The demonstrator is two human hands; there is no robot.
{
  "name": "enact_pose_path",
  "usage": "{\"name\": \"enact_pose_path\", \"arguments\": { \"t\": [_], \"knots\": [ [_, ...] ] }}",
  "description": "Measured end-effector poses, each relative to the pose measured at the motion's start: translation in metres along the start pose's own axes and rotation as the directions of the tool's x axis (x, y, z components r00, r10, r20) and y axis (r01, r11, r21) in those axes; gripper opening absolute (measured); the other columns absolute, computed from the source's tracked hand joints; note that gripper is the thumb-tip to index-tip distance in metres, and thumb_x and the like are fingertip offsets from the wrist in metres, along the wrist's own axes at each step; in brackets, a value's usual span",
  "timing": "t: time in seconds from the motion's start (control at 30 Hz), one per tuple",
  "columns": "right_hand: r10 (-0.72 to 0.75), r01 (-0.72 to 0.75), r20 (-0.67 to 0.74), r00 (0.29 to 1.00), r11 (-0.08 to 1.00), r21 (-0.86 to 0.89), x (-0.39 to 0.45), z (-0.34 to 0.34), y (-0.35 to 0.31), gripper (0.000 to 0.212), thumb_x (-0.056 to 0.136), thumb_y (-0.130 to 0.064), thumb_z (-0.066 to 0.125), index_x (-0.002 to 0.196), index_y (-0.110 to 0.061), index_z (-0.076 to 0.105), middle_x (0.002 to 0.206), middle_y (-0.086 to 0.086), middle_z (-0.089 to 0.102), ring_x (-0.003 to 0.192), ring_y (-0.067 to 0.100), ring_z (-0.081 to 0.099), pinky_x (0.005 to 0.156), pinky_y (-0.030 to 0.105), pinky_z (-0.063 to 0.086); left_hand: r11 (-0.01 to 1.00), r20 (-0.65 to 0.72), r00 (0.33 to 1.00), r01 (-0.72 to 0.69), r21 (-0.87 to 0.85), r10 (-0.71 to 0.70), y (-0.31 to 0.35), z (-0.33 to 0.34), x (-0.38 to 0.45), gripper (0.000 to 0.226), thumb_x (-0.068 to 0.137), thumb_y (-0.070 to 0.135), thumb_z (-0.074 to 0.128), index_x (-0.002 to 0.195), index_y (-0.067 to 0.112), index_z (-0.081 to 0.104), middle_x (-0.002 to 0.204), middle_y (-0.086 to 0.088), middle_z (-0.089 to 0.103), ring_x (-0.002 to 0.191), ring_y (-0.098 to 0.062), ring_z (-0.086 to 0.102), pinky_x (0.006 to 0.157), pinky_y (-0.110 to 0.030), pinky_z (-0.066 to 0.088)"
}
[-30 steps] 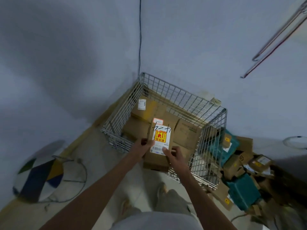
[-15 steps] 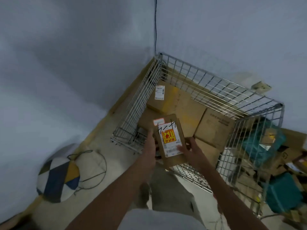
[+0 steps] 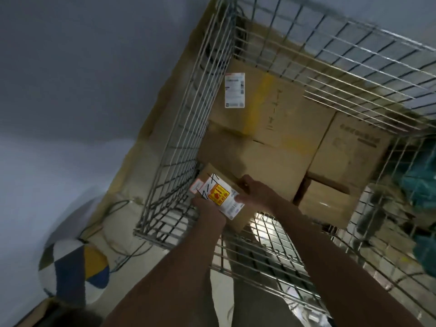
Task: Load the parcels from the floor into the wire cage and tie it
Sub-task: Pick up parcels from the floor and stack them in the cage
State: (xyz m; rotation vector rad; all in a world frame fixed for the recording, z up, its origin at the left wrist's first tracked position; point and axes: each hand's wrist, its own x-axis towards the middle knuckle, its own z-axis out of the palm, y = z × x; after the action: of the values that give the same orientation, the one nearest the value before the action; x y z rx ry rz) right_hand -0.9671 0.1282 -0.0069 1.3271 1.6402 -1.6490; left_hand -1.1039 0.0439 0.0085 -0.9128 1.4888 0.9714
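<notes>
Two hands share one small parcel (image 3: pixel 218 198), gripping it from opposite edges, likely so it goes down level into the near-left corner of the wire cage (image 3: pixel 179 147). Far left on the floor lies a patchwork cushion (image 3: pixel 73 272), with a thin cable (image 3: pixel 113 232) looping beside it, both outside the cage. The left hand (image 3: pixel 207 208) curls its fingers around the parcel's near-left edge; the right hand (image 3: pixel 256 193) clamps the far-right edge, thumb pressed on the white label. The parcel is inside the cage walls, just above or touching the boxes there; I cannot tell which. Inside, a large labelled box (image 3: pixel 266 107) sits at the far left, a plain box (image 3: pixel 254 161) nearer, and a printed box (image 3: pixel 351 147) to the right. Beyond the right wall, blurred teal parcels (image 3: pixel 420 185) wait on the floor.
</notes>
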Motion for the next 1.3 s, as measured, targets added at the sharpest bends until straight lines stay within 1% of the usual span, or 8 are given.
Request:
{"name": "enact_pose_path", "arguments": {
  "t": [0.17, 0.47, 0.63, 0.7, 0.83, 1.0, 1.17, 1.3],
  "knots": [
    [-0.021, 0.021, 0.035, 0.999, 0.999, -0.024, 0.082, 0.033, 0.007, 0.066, 0.09, -0.044, 0.069, 0.145, -0.017, 0.043, 0.135, 0.009, 0.06, 0.113, 0.027, 0.06, 0.094, 0.039, 0.051, 0.951, -0.293, 0.956, 0.065, 0.302, 0.028, 0.0, -0.011, 0.073, 0.069, 0.1, 0.024, 0.058, 0.156, 0.001, 0.026, 0.149, -0.02, 0.047, 0.137, -0.036, 0.049, 0.112, -0.042, 0.041],
    [-0.031, 0.03, 0.022, 0.999, 0.999, 0.01, 0.167, 0.079, 0.05, 0.068, 0.084, -0.047, 0.076, 0.138, -0.026, 0.04, 0.135, 0.001, 0.059, 0.112, 0.022, 0.06, 0.093, 0.038, 0.052, 0.993, -0.213, 0.973, -0.07, 0.093, 0.089, -0.004, -0.044, 0.214, 0.057, 0.103, 0.058, 0.025, 0.13, 0.027, 0.064, 0.133, -0.012, 0.067, 0.124, -0.041, 0.06, 0.112, -0.06, 0.04],
    [-0.041, 0.042, -0.039, 0.998, 0.999, 0.033, 0.2, 0.094, 0.076, 0.069, 0.086, -0.047, 0.075, 0.142, -0.02, 0.044, 0.136, 0.004, 0.06, 0.115, 0.022, 0.061, 0.086, 0.028, 0.046, 0.843, -0.301, 0.932, -0.01, 0.538, 0.203, -0.013, -0.027, 0.237, 0.071, 0.103, 0.038, 0.048, 0.16, 0.006, 0.02, 0.156, -0.02, 0.039, 0.14, -0.037, 0.046, 0.112, -0.04, 0.041],
    [-0.058, 0.056, -0.058, 0.997, 0.998, -0.028, 0.208, 0.099, 0.079, 0.065, 0.088, -0.044, 0.074, 0.141, -0.017, 0.048, 0.135, 0.007, 0.061, 0.117, 0.026, 0.06, 0.084, 0.027, 0.044, 0.925, -0.258, 0.95, -0.069, 0.374, 0.175, -0.005, -0.03, 0.237, 0.081, 0.095, 0.068, 0.026, 0.159, 0.018, 0.03, 0.156, -0.014, 0.043, 0.139, -0.039, 0.047, 0.116, -0.049, 0.039],
    [-0.107, 0.104, -0.071, 0.992, 0.994, -0.037, 0.193, 0.1, 0.073, 0.058, 0.089, -0.041, 0.073, 0.137, -0.015, 0.054, 0.132, 0.008, 0.063, 0.115, 0.027, 0.061, 0.088, 0.033, 0.049, 0.991, -0.291, 0.952, -0.119, -0.068, 0.095, -0.01, -0.02, 0.216, 0.059, 0.109, 0.052, 0.019, 0.149, 0.019, 0.048, 0.145, -0.01, 0.055, 0.136, -0.038, 0.05, 0.114, -0.05, 0.038],
    [-0.04, 0.051, -0.142, 0.989, 0.996, 0.077, 0.125, 0.086, 0.081, 0.061, 0.088, -0.042, 0.069, 0.142, -0.021, 0.051, 0.137, 0.008, 0.062, 0.12, 0.029, 0.061, 0.097, 0.043, 0.052, 0.949, -0.343, 0.924, -0.056, 0.311, 0.167, -0.027, -0.006, 0.138, 0.048, 0.113, 0.024, 0.027, 0.159, 0.01, 0.023, 0.152, -0.018, 0.042, 0.139, -0.037, 0.044, 0.099, -0.035, 0.039],
    [0.083, -0.06, -0.111, 0.99, 0.978, 0.198, 0.056, 0.06, 0.124, 0.073, 0.083, -0.05, 0.068, 0.147, -0.02, 0.048, 0.14, 0.002, 0.059, 0.129, 0.024, 0.056, 0.102, 0.034, 0.045, 0.985, -0.068, 0.998, 0.013, 0.169, -0.001, -0.077, 0.021, 0.093, 0.057, 0.107, 0.059, 0.025, 0.136, 0.024, 0.059, 0.114, -0.01, 0.071, 0.101, -0.032, 0.071, 0.095, -0.049, 0.056],
    [0.197, -0.189, -0.107, 0.975, 0.979, 0.079, 0.031, 0.049, 0.181, 0.062, 0.094, -0.034, 0.07, 0.149, -0.021, 0.046, 0.142, 0.004, 0.058, 0.123, 0.023, 0.058, 0.098, 0.031, 0.045, 0.964, -0.101, 0.987, 0.142, 0.223, -0.122, -0.137, 0.03, 0.092, 0.065, 0.101, 0.067, 0.027, 0.144, 0.023, 0.05, 0.14, -0.013, 0.059, 0.125, -0.036, 0.06, 0.107, -0.052, 0.048]
  ]
}}
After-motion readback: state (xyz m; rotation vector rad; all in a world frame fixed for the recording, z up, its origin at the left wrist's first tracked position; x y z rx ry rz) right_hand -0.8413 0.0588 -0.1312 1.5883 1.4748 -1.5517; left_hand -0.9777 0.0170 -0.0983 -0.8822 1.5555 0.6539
